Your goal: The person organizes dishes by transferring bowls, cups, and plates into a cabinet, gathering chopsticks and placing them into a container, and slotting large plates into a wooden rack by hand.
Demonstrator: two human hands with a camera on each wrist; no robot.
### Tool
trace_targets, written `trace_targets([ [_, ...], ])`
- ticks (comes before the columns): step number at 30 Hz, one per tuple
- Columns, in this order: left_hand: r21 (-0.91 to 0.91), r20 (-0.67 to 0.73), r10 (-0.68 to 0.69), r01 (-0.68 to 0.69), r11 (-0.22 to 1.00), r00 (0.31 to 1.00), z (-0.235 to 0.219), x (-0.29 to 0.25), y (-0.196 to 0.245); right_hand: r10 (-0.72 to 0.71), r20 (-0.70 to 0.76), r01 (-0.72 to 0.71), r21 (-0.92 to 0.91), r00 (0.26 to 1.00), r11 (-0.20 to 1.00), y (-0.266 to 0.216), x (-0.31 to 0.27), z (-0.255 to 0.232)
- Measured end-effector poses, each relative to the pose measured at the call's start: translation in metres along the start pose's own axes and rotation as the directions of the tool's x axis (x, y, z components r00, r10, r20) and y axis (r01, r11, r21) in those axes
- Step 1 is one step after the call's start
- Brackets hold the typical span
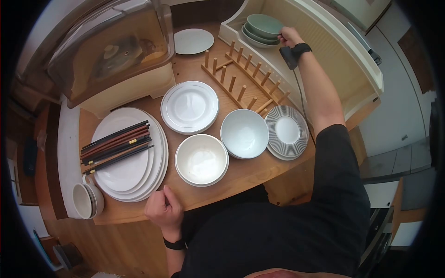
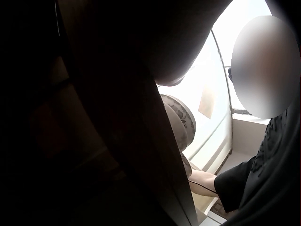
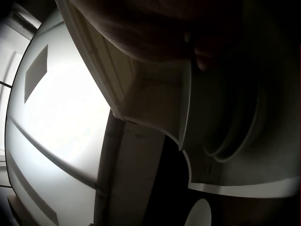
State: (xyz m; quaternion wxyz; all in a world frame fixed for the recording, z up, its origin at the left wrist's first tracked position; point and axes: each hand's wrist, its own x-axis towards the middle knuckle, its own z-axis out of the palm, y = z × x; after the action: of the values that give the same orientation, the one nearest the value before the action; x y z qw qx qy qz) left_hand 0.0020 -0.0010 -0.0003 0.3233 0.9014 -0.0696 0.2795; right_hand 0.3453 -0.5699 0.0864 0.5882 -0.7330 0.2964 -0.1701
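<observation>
In the head view, the right hand (image 1: 289, 36) pinches the rim of the top green bowl (image 1: 265, 26), which sits over other bowls (image 1: 259, 42) inside the cream cabinet (image 1: 333, 60). The right wrist view is dark; it shows the hand (image 3: 160, 28) at the rim of a bowl (image 3: 186, 103), with further rims beside it. The left hand (image 1: 164, 211) is curled with nothing visible in it, by the table's front edge near the stack of large white plates (image 1: 160, 171). The left wrist view shows mostly a dark table edge and dishes (image 2: 181, 117) beyond.
A wooden peg rack (image 1: 232, 83) stands before the cabinet. White plates (image 1: 190, 106), a white bowl (image 1: 202, 160), a pale blue bowl (image 1: 244, 134) and ringed plates (image 1: 287, 132) stand nearby. Chopsticks (image 1: 116, 143) lie on the large plates; cups (image 1: 83, 201) are at left, below a lidded box (image 1: 116, 51).
</observation>
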Motion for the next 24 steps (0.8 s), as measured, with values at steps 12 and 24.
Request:
trace_targets([
  [12, -0.007, -0.004, -0.016, 0.016, 1.0, 1.0, 0.002, -0.001, 0.0, 0.111, 0.063, -0.105, -0.089, 0.992, 0.99, 0.025, 0.014, -0.005],
  [24, 0.063, -0.021, 0.006, -0.005, 0.998, 1.0, 0.001, -0.001, -0.004, 0.22, 0.345, -0.279, 0.133, 0.912, 0.951, 0.062, 0.111, -0.041],
])
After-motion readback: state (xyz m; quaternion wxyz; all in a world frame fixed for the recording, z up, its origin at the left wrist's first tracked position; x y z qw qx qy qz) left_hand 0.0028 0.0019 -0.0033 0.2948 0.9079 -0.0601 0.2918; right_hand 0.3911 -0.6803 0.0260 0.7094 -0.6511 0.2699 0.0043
